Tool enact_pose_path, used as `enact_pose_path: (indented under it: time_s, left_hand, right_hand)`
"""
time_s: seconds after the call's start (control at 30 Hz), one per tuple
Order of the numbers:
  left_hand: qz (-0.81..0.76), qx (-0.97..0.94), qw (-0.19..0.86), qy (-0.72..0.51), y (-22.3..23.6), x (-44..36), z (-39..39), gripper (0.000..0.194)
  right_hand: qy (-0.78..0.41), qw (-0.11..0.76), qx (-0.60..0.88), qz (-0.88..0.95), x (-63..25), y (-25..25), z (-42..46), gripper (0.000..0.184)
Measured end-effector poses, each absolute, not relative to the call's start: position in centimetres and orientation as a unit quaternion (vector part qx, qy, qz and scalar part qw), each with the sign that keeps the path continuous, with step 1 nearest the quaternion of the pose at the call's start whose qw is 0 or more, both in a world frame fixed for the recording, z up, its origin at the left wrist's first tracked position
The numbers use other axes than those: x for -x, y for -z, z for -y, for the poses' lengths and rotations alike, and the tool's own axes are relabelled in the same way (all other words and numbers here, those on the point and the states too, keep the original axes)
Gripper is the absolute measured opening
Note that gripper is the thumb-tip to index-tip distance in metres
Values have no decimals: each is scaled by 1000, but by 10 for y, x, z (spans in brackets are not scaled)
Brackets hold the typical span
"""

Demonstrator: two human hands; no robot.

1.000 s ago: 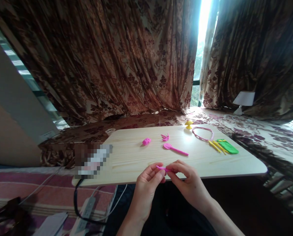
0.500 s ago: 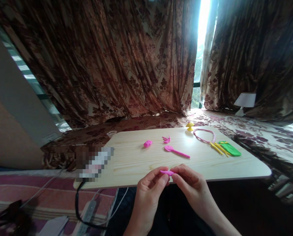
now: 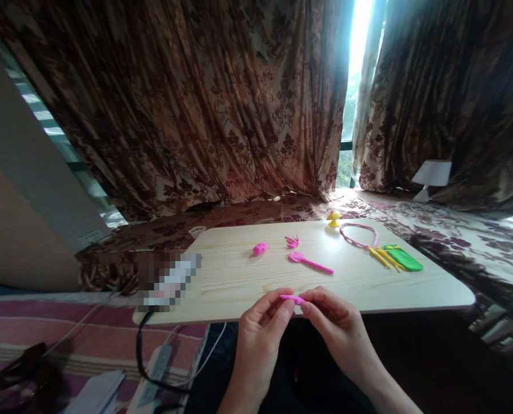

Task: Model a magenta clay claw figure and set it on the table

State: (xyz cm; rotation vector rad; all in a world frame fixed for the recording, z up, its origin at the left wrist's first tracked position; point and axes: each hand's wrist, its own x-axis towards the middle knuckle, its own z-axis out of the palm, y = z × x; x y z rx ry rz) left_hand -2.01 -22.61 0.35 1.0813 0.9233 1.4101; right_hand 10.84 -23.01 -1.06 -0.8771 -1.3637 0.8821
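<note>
Between my two hands, over the table's near edge, is a small elongated piece of pink modelling clay [image 3: 293,298]. My left hand [image 3: 262,322] pinches its left part between thumb and fingers. The right end is pinched by my right hand [image 3: 336,319]. Beyond them on the table lie a pink clay spoon [image 3: 311,263] with a flat oval head, a pink lump of clay [image 3: 260,248] and a cluster of thin pink clay strands [image 3: 292,241].
On the table [image 3: 230,276], a yellow mushroom-shaped piece [image 3: 334,219], a pink twisted ring [image 3: 359,245], yellow sticks [image 3: 385,258] and a green slab [image 3: 406,259] stand or lie toward the right. A pixelated object [image 3: 170,284] is at the left, with a black cable [image 3: 139,351] below it. A white lamp [image 3: 432,172] stands behind.
Both hands keep their pinch on the pink clay, with only slight finger movement; the clay looks a little straighter. The whole view has shifted slightly.
</note>
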Motion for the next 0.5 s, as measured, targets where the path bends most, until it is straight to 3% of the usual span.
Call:
enact_pose_path:
  time_s: [0.5]
  left_hand:
    - [-376, -422, 574, -593, -6, 19, 219, 20]
  right_hand:
    - [-384, 590, 392, 593, -108, 11, 228, 15]
